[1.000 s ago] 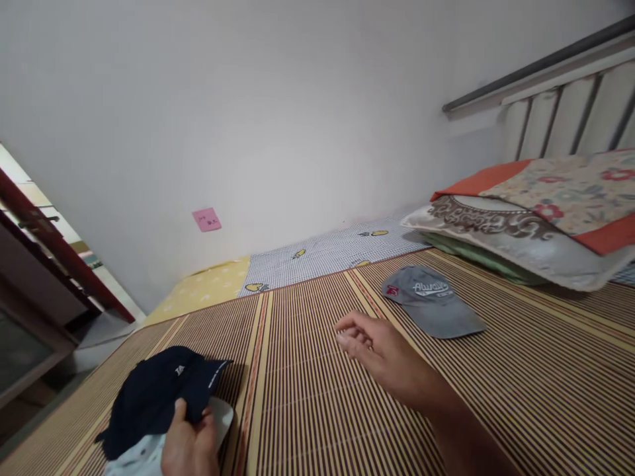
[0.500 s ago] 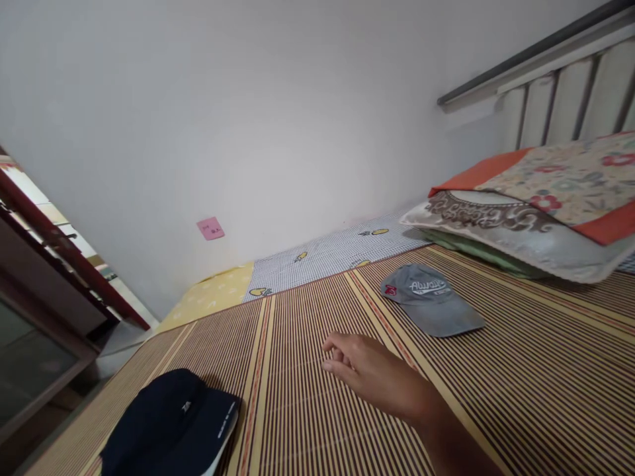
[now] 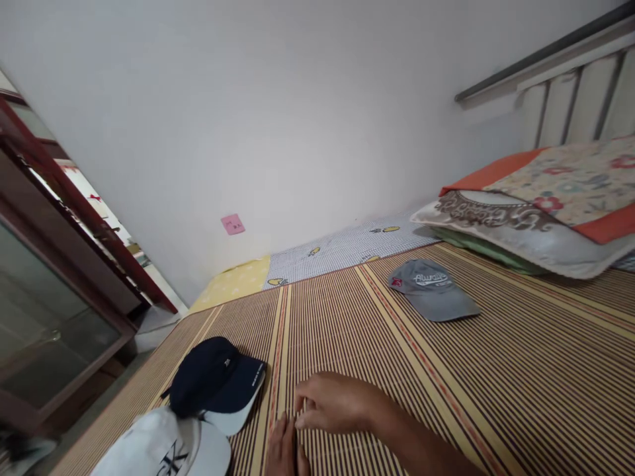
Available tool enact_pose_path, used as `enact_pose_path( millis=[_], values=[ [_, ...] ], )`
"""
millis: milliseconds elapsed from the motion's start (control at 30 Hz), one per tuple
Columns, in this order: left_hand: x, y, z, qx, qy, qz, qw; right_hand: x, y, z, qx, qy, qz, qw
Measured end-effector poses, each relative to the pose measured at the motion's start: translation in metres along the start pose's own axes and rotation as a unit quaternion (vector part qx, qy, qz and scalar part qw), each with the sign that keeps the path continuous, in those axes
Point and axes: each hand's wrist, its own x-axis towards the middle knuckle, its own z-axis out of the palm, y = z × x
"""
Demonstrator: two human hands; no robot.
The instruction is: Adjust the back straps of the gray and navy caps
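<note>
My right hand [image 3: 330,402] hovers low over or rests on the striped bamboo mat [image 3: 347,344]; I cannot tell which. Its fingers are loosely curled, with a gap to the thumb and nothing held. Just left of it, at the bottom edge, my left hand [image 3: 285,449] shows stretched fingers and holds nothing. The fingertips of both hands come close together. A navy cap [image 3: 206,380] lies left of them, brim toward the hands. A white cap [image 3: 149,446] with black letters sits in front of it, touching it and partly cut off. Farther back lies a grey cap [image 3: 429,287] with white lettering.
Stacked pillows [image 3: 536,218] lie at the right, by a slatted headboard [image 3: 560,102]. A patterned sheet [image 3: 327,251] runs along the wall behind the mat, beneath a pink note [image 3: 233,224]. A glass-fronted cabinet [image 3: 54,330] stands left, beyond the bed's edge.
The view has shifted left and down, bringing the white cap into sight. My right hand has moved down and left, and my left hand has come in from below.
</note>
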Motion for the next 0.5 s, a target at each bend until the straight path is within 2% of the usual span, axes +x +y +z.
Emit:
enact_pose_path(
  millis=[33,133,200,233,300,367,433,500],
  values=[
    [0.001,0.002,-0.001,0.001,0.005,0.006,1.0,0.0,0.006,0.003,0.094,-0.001,0.018,0.995],
    [0.004,0.01,-0.005,0.0,0.028,-0.002,1.0,-0.016,0.035,-0.001,0.172,0.042,0.065,0.982],
    [0.005,0.016,-0.007,-0.008,0.031,-0.023,0.999,-0.042,0.061,-0.018,0.238,0.102,0.099,0.961],
    [0.005,0.019,-0.008,-0.013,0.03,-0.032,0.999,-0.059,0.075,-0.03,0.273,0.158,0.112,0.942],
    [0.006,0.023,-0.009,-0.016,0.028,-0.04,0.999,-0.097,0.103,-0.058,0.331,0.301,0.144,0.883],
    [0.007,0.026,-0.011,-0.01,0.032,-0.037,0.999,-0.134,0.129,-0.087,0.37,0.439,0.179,0.799],
    [0.008,0.027,-0.012,-0.002,0.036,-0.036,0.999,-0.164,0.151,-0.11,0.404,0.525,0.209,0.72],
    [0.009,0.026,-0.013,0.004,0.037,-0.034,0.999,-0.182,0.168,-0.124,0.434,0.565,0.23,0.663]
  ],
)
